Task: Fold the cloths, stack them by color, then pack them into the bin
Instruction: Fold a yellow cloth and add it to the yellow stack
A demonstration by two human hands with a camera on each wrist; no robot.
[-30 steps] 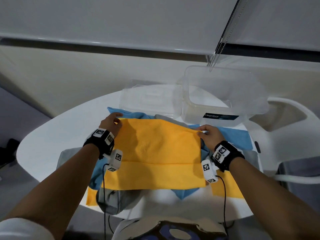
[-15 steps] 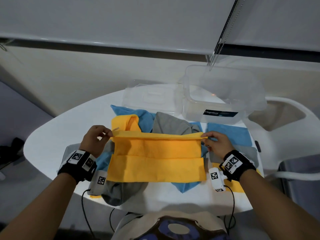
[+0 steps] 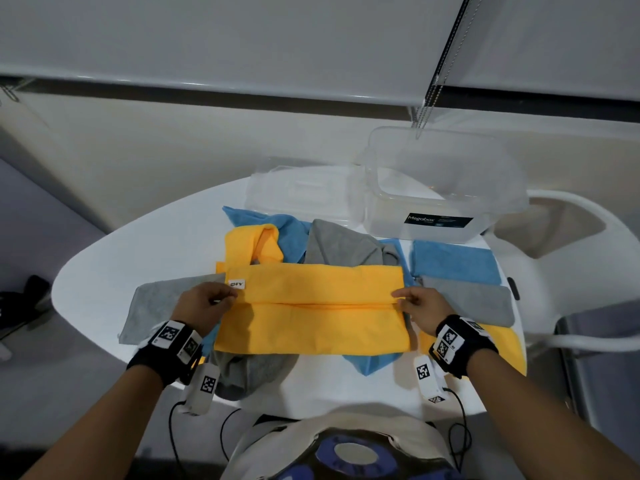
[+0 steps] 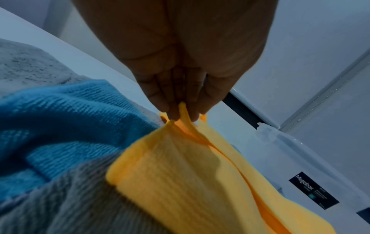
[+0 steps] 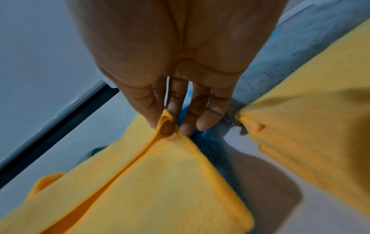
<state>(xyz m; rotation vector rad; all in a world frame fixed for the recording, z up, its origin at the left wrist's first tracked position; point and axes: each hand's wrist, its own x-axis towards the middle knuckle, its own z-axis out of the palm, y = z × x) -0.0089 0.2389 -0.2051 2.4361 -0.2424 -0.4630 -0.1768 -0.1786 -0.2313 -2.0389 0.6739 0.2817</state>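
Head view: wide orange microfibre cloth (image 3: 311,306) on round white table (image 3: 104,271), atop loose grey and blue cloths. Left hand (image 3: 204,303) and right hand (image 3: 420,306) each pinch a corner — folding step, mid-fold. Next: lay edge flush, then fold crosswise.
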